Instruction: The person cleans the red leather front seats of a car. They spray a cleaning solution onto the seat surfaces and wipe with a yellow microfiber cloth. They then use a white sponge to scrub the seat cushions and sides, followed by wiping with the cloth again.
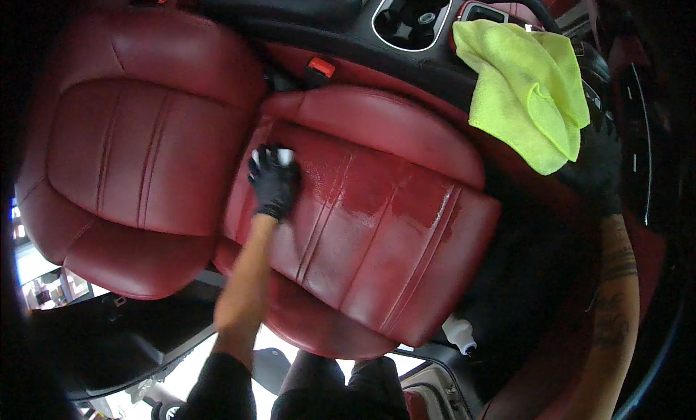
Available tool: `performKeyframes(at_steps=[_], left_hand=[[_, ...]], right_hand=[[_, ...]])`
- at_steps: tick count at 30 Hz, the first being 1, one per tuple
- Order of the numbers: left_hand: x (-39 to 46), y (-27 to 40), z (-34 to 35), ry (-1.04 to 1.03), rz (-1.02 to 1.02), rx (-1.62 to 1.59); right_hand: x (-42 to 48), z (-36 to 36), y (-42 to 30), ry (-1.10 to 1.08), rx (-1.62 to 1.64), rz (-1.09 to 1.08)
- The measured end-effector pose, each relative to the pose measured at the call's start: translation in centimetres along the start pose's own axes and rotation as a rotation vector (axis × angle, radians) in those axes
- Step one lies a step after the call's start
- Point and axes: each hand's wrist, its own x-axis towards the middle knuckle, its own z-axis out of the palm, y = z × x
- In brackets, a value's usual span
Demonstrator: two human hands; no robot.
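My left hand (274, 183), in a black glove, presses on the red leather seat cushion (370, 246) near its backrest end. It is closed around a small white block (285, 157), perhaps a sponge or brush; the glove hides most of it. A wet, foamy film covers the cushion beside that hand, and the leather nearer my legs looks dry. My right hand (595, 162), also gloved in black, lies in shadow beside a lime-green microfiber cloth (524, 88). Whether its fingers hold the cloth is unclear. The cloth drapes over the centre console.
The seat's red backrest (136, 153) rises at left. A red buckle (321, 67) sits between the seat and the console (348, 39), below the cup holder (411, 18). A white bottle (460, 333) lies by the cushion's front corner, near the door sill (446, 374).
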Motion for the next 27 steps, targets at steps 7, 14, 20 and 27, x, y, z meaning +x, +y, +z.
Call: performKeyframes(at_steps=[7, 14, 20, 27], left_hand=[[-8.1, 12.8, -4.0, -0.053, 0.265, -0.564], [-6.8, 10.7, -2.8, -0.127, 0.15, 0.255], [-11.2, 11.1, -0.7, -0.112, 0.247, -0.171], [-10.6, 16.2, -2.4, -0.119, 0.078, 0.188]], right_hand=[[-1.7, 0.4, 1.8, -0.026, -0.067, 0.009], [-1.2, -0.2, 1.2, -0.013, -0.033, -0.019], [-1.4, -0.1, 1.0, 0.012, 0.017, -0.085], [-0.3, -2.1, 1.1, 0.006, -0.033, -0.015]])
